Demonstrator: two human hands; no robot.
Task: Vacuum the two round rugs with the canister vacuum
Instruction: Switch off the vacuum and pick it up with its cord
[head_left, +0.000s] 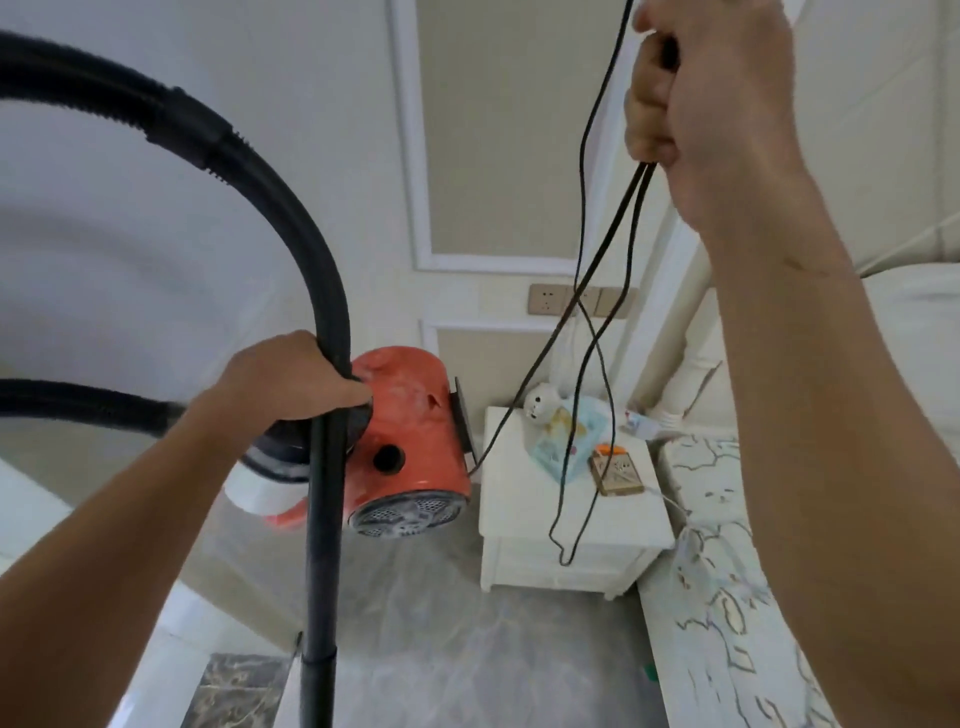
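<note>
An orange canister vacuum (410, 441) hangs in the air at the middle of the view, its grille facing down. My left hand (291, 379) grips it at the top together with the black hose (291, 228), which arcs up and to the left. A black rigid tube (324, 545) runs straight down from that hand. My right hand (711, 98), raised at the upper right, holds several loops of the black power cord (587, 364), which dangle down in front of the nightstand. No round rug is in view.
A white nightstand (561, 530) stands against the wall with a small white toy (540, 402), a packet and a box on it. A wall socket (548, 300) sits above it. A bed with a patterned cover (753, 597) fills the right. The floor is grey marble.
</note>
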